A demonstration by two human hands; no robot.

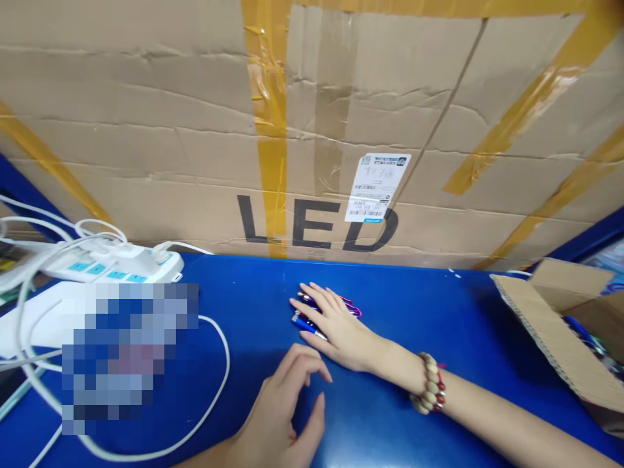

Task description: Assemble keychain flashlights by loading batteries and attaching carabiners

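My right hand [336, 322] lies flat, palm down, over a small bunch of pens [307, 323] on the blue table [414, 312]; purple and blue pen ends stick out from under the stretched fingers. A beaded bracelet [429, 392] circles that wrist. My left hand [285, 409] rests on the table just in front of the right one, fingers loosely bent and apart, with nothing in it.
A big cardboard box [312, 130] marked LED, with a white label [376, 188], walls off the back. A white power strip [117, 263] and white cables [214, 383] lie at the left, beside a blurred patch. An open carton [560, 325] stands at the right.
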